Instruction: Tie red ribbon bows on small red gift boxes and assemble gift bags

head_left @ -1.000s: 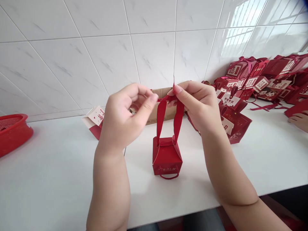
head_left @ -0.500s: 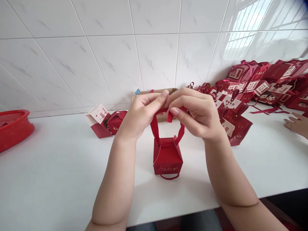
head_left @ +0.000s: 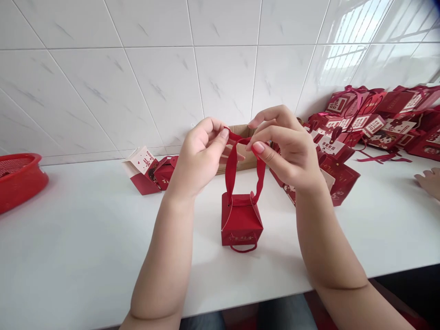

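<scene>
A small red box (head_left: 242,220) stands upright on the white table, a red cord loop at its front. Red ribbon (head_left: 231,172) rises from both sides of its top and crosses between my hands. My left hand (head_left: 202,156) pinches one part of the ribbon between thumb and forefinger. On the other side, my right hand (head_left: 283,146) has its thumb and forefinger closed on the ribbon, the other fingers curled above.
A red plastic basket (head_left: 24,183) sits at the far left. Behind my hands are two small boxes (head_left: 146,172) and a cardboard box (head_left: 240,130). Many red gift boxes (head_left: 357,119) are piled at the right, near another person's hand (head_left: 429,181).
My hands have drawn slightly apart, and the ribbon crossing now shows between them. The other person's hand at the right has moved rightward, partly out of view.
</scene>
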The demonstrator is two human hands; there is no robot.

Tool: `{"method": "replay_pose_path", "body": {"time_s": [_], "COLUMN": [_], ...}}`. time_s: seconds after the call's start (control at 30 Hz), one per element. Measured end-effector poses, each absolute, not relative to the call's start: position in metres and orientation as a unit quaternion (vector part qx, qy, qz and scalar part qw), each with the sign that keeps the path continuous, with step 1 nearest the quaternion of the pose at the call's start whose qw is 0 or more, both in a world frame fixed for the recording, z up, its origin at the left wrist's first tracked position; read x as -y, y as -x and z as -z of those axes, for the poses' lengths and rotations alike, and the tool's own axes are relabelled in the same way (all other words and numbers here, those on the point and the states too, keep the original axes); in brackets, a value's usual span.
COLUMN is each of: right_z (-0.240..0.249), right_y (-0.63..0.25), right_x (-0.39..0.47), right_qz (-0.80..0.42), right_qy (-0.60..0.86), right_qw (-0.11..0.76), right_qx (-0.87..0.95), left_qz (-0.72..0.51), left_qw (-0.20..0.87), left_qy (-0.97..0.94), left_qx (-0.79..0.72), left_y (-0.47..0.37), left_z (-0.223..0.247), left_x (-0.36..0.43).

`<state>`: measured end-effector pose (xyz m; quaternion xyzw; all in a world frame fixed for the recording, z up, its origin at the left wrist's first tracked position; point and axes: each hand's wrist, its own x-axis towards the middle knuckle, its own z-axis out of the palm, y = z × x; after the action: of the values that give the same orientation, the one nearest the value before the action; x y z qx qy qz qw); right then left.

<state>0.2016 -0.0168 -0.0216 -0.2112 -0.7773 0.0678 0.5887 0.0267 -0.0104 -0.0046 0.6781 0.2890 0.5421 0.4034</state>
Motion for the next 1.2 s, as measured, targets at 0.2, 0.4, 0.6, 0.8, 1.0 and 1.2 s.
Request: {"method": "replay_pose_path", "body": {"time_s": [0.2, 0.4, 0.6, 0.8, 1.0, 1.2], "right_z": [0.024, 0.047, 0.084, 0.114, 0.13, 0.146], "right_y": [-0.206, -0.209, -0.224, -0.241, -0.253, -0.262], "right_x": [0.014, 0.013, 0.031, 0.049, 0.068, 0.078], "right_qz": [-0.15, -0.317, -0.434, -0.443, -0.443, -0.462], "right_qy": [0.185, 0.186, 0.233, 0.313, 0.371, 0.374], "right_qw": [0.59, 0.613, 0.656, 0.694, 0.724, 0.718], "right_qx": [0.772, 0.699, 0.572, 0.473, 0.378, 0.362], "left_qz": [-0.54, -0.528, -0.57, -0.589, -0.593, -0.58], "left_qw": [0.46, 0.66, 0.645, 0.604, 0.573, 0.563], "left_qy": [-0.653, -0.479, -0.405, -0.404, -0.412, -0.423], "left_qx": [-0.266, -0.237, -0.307, -0.354, -0.388, -0.41], "left_y": [-0.028, -0.017, 0.011, 0.042, 0.066, 0.074], "left_z": [0.001, 0.007, 0.028, 0.054, 0.072, 0.084], "left_x": [0.015, 0.0, 0.002, 0.016, 0.022, 0.028]}}
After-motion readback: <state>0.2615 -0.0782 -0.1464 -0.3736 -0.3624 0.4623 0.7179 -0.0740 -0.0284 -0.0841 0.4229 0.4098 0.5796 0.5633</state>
